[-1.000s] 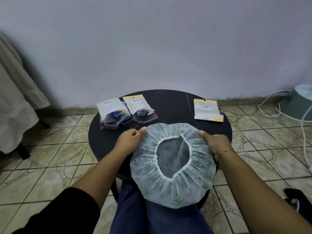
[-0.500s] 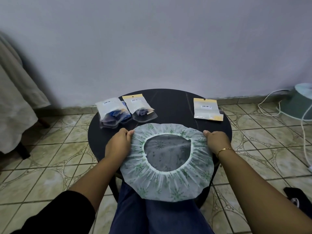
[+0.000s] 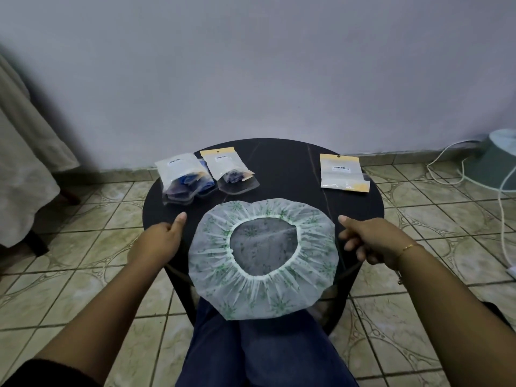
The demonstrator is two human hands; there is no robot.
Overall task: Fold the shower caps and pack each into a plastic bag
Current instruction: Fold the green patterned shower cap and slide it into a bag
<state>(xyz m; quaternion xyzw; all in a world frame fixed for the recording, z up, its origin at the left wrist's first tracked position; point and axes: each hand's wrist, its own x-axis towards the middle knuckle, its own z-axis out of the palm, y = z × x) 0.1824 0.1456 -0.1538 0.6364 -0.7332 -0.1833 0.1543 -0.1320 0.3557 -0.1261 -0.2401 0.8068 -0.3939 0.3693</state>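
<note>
shower cap (image 3: 264,289) overhangs table (image 3: 293,169) near edge; left hand (image 3: 157,243), right hand (image 3: 371,241) released, beside it.

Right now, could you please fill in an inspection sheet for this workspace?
Surface: round black table, near edge over the person's knees.
Job's things: shower cap spread flat, opening up, unfolded, overhanging the near edge; two filled bags back left; flat bag back right.
Clutter: nothing seen.
Hands: left hand and right hand beside the cap, apart from it, holding nothing; fingers loosely curled.
Cables: white cables on the floor at right.
Surroundings: tiled floor, plain wall, pale cloth at left, pale green object at right.
</note>
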